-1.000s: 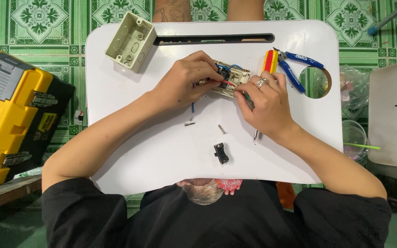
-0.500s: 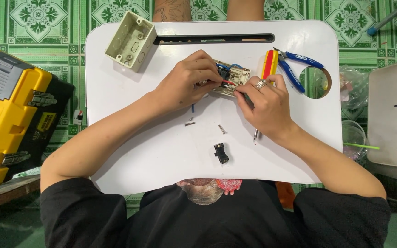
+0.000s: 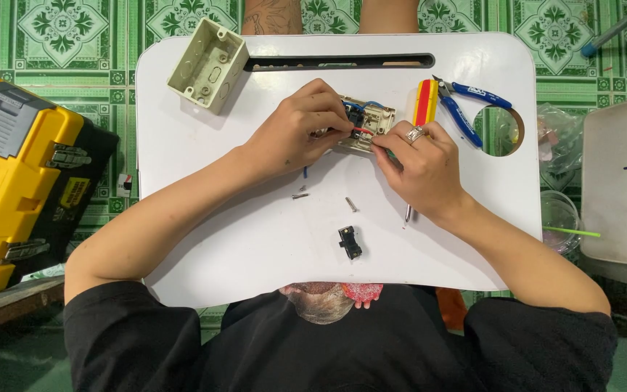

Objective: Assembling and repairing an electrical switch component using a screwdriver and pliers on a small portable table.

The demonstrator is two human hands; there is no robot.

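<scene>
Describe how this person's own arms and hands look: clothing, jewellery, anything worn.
Both forearms are bare below short black sleeves. The left hand wears nothing visible. The right hand has a silver-coloured ring on one finger. No gloves, watch or bracelets show.

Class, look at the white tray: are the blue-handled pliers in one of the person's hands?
No. The blue-handled pliers lie on the white tray, beyond the right hand, untouched.

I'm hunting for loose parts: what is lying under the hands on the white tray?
On the white tray, below the left hand, lie two small screws; near the right hand, another screw and a black switch piece. Anything directly beneath the palms is covered.
</scene>
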